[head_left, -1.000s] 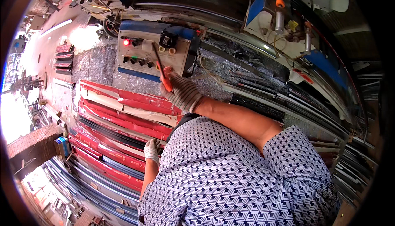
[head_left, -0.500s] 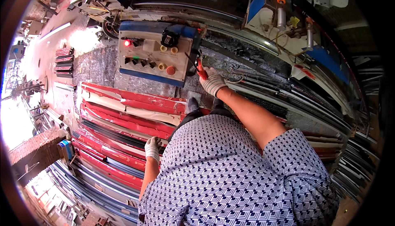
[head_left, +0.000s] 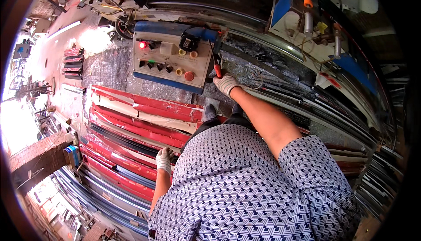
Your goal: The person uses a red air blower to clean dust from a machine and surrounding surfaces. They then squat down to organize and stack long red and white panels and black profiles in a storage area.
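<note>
A: Ok, head view, what's the right hand [head_left: 226,84] doing?

B: Gloved and closed around a red-handled tool [head_left: 217,70]. It's by the right edge of the control box [head_left: 172,61], thin end up; can't tell if they touch. A red light [head_left: 142,45] is lit near the box's upper left corner.

A: And the left hand [head_left: 164,158]?

B: Gloved too, fingers curled in narrow, by the long red packs [head_left: 118,158]. Honestly can't tell if it's holding anything.

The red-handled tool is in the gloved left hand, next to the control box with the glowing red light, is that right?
Not quite: the head view shows the red-handled tool in the gloved right hand, next to the control box with the glowing red light.
</note>
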The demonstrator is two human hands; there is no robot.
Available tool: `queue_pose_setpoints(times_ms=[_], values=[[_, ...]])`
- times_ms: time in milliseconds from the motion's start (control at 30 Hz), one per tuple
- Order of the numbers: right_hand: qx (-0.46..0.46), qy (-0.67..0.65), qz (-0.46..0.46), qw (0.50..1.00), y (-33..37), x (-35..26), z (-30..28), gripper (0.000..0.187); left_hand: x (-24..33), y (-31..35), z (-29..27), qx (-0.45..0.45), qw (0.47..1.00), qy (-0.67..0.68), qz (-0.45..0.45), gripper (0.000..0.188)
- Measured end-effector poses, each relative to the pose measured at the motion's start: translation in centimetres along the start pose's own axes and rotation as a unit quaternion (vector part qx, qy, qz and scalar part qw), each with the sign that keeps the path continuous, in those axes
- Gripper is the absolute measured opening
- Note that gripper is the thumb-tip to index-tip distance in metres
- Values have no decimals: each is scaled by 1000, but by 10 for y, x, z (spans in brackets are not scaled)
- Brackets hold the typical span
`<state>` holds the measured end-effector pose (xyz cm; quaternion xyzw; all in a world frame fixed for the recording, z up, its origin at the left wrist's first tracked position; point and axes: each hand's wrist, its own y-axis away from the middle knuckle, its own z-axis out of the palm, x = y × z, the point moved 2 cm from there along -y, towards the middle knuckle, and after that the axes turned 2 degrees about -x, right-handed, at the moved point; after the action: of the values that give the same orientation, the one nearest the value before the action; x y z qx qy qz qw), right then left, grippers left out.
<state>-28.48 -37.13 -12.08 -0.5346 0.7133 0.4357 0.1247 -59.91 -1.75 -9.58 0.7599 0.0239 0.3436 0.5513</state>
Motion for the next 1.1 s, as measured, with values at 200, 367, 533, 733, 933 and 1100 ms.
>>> queue_pose_setpoints(times_ms=[200,367,533,733,933,1100], values=[[18,-55,110,992,-3,9,31,53,-2,-1,-1,-3,1000,15,2,15],[4,-32,130,991,-3,3,38,54,-2,-10,-12,-36,999,29,-11,16],[-16,-14,122,992,-14,12,51,57,4,-2,2,7,1000,14,-12,16],[16,0,92,996,3,2,39,51,8,3,0,10,1000,13,3,17],[73,14,21,997,9,-2,38,48,1,-6,-9,-49,998,29,8,16],[38,19,30,999,19,-16,26,46,-1,-6,-5,-23,1000,14,1,16]])
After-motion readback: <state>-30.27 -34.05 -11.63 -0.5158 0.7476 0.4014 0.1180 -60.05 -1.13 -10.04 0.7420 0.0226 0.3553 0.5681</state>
